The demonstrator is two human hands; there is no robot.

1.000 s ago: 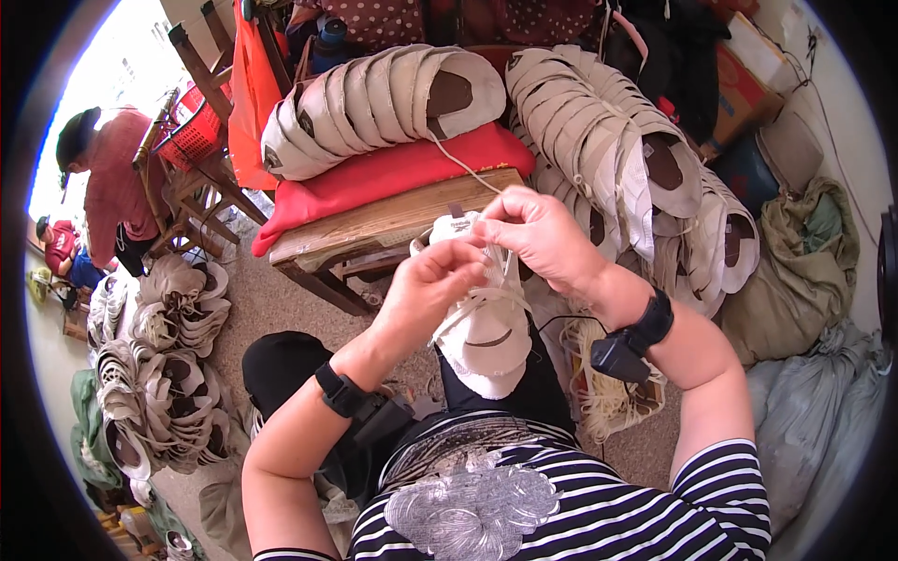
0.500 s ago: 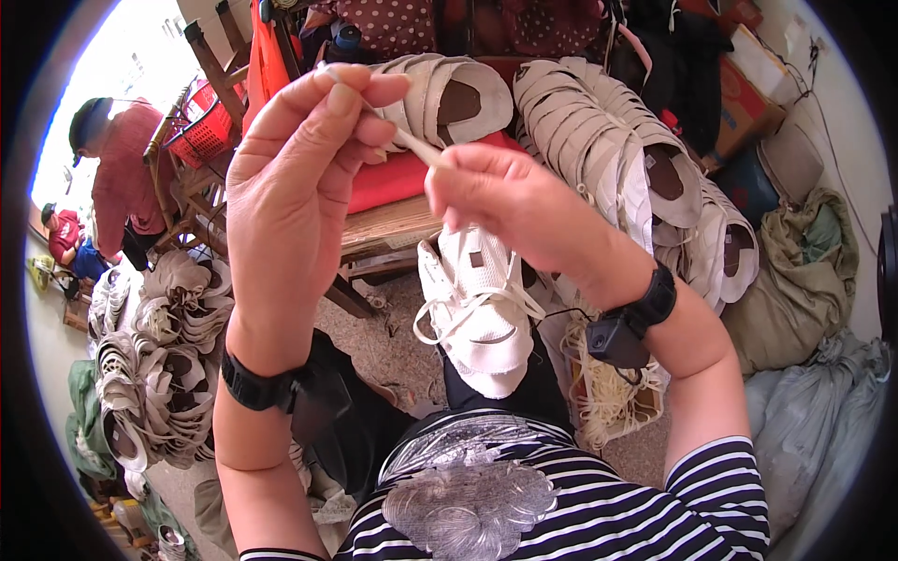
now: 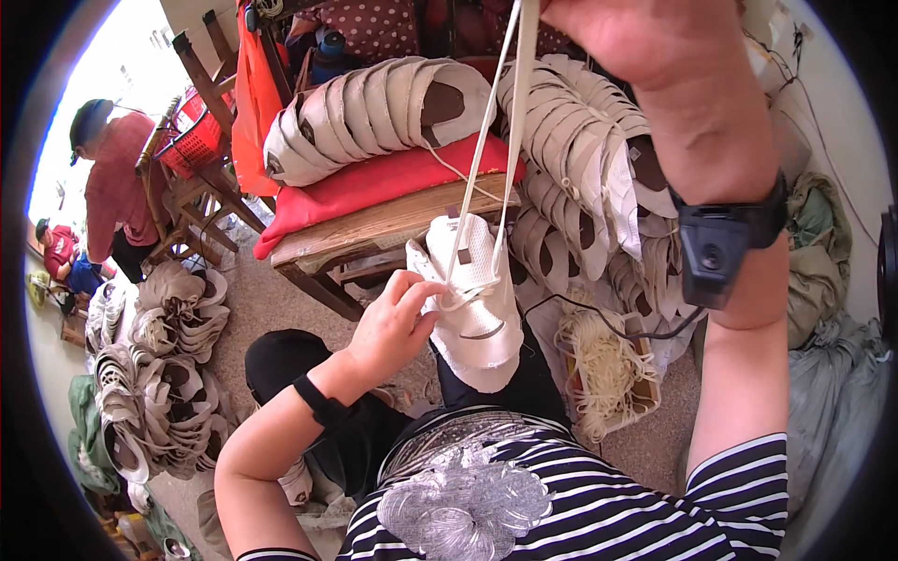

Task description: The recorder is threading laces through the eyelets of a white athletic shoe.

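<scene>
The white shoe upper (image 3: 477, 351) sits over the lap, its far end meeting the near edge of the wooden bench (image 3: 369, 234) in view, with the left hand (image 3: 393, 323) touching its left side, fingers loosely bent (whether they pinch anything I cannot tell), and white laces (image 3: 522, 75) rising past the upper border beside the raised right hand (image 3: 645, 47), whose fingertips and grip are cut off. Bare speckled floor (image 3: 271, 304) opens left of the bench, toward the piled uppers (image 3: 173, 374); stacked uppers (image 3: 580, 150) crowd the far right.
</scene>
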